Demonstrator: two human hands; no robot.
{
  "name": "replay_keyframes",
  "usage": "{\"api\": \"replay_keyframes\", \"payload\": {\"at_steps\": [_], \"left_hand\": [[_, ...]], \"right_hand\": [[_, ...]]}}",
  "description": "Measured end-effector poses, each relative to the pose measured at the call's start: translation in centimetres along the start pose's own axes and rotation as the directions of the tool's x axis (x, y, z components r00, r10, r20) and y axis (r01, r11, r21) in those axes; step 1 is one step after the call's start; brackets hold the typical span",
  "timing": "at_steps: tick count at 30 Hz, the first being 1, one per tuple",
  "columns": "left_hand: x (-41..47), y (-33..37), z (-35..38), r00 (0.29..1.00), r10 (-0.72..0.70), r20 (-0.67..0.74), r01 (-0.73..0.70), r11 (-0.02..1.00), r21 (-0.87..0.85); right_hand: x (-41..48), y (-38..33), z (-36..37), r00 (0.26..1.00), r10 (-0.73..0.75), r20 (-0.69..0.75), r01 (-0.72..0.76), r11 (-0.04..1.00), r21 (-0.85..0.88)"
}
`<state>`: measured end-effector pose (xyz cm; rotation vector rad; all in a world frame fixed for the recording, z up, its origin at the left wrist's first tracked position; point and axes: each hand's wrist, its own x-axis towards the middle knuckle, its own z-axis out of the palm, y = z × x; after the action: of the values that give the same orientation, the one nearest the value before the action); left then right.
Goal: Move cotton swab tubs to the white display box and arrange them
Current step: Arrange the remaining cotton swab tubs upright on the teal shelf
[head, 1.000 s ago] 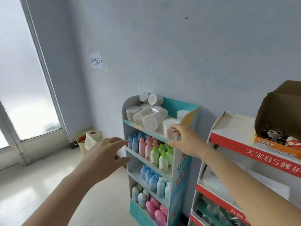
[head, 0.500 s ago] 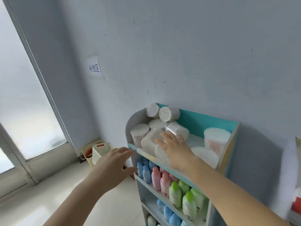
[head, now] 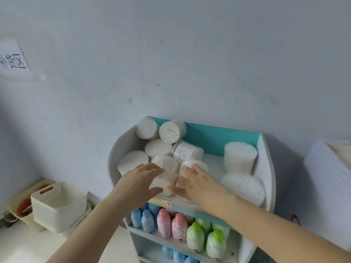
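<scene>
On the top shelf (head: 214,162) of a teal and white display stand, pushed against the wall, many cotton swab tubs lie in a loose pile. I count about 9. From the middle of this shelf, 2 tubs stand upright at 3 o'clock, near the right wall, and the others are heaped from 9 to 12 o'clock, several lying on their sides.

The left hand (head: 140,184) and the right hand (head: 197,185) come together at about 6 o'clock, at the front edge, around 1 lying tub (head: 167,168). The fingers (head: 152,167) of the left hand are spread and curl on its left side. The right hand's fingers are also apart and press on its right side and on the tub (head: 197,164) beside it. It looks like a grasp that is only beginning; the tub seems not lifted yet.

I judge the task is at its start. All tubs I can see are on this shelf, and a white display box is not clearly in view, so every tub is left to move and arrange.

Compared with 0.5 s ago, the left hand has risen from below the shelf to the tub, the right hand has shifted a little to the right side, and the view has moved closer to the shelf. Lower shelves hold coloured bottles (head: 195,237), and a white basket (head: 57,204) stands on the floor at 8 o'clock.
</scene>
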<state>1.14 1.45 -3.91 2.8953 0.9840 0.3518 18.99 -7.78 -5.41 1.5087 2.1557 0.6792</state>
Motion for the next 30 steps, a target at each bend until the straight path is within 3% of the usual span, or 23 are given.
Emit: {"api": "replay_keyframes", "payload": {"at_steps": [5,8,10,12,15,20,23,25,28,30], "left_hand": [[2.1,-2.3,0.4,0.980,0.196,0.039,-0.197,0.980,0.028],[2.7,-2.7,0.5,0.969,0.245,0.045,-0.246,0.969,0.036],[3.1,-3.2,0.5,0.964,0.264,0.039,-0.265,0.964,0.028],[3.4,-3.4,0.4,0.961,0.273,0.051,-0.274,0.961,0.025],[3.6,-3.6,0.0,0.960,0.270,0.068,-0.271,0.962,0.012],[3.7,-3.8,-0.7,0.953,0.278,0.120,-0.281,0.960,0.014],[3.6,-4.0,-0.7,0.949,0.283,0.141,-0.289,0.957,0.022],[3.5,-4.0,-0.7,0.951,0.272,0.144,-0.277,0.961,0.018],[3.5,-3.8,-0.9,0.958,0.253,0.138,-0.257,0.966,0.013],[3.6,-3.7,-0.9,0.960,0.245,0.135,-0.249,0.969,0.010]], "right_hand": [[0.0,-0.3,-0.6,0.991,-0.034,0.130,0.054,0.987,-0.153],[-0.6,0.1,-1.2,0.986,0.109,0.125,-0.113,0.993,0.023],[-1.3,0.2,-1.2,0.962,0.230,0.148,-0.260,0.938,0.229],[-2.2,0.3,-1.8,0.893,0.380,0.242,-0.449,0.800,0.399],[-2.6,0.9,-2.5,0.797,0.553,0.244,-0.577,0.576,0.579],[-2.9,3.0,-3.5,0.587,0.716,0.378,-0.568,0.031,0.823],[-2.5,4.2,-3.6,0.518,0.679,0.521,-0.591,-0.156,0.791],[-2.0,4.2,-3.7,0.535,0.596,0.599,-0.671,-0.132,0.730],[-1.2,3.2,-3.6,0.601,0.509,0.616,-0.749,0.090,0.657],[-1.0,2.9,-3.6,0.631,0.494,0.599,-0.738,0.143,0.659]]}}
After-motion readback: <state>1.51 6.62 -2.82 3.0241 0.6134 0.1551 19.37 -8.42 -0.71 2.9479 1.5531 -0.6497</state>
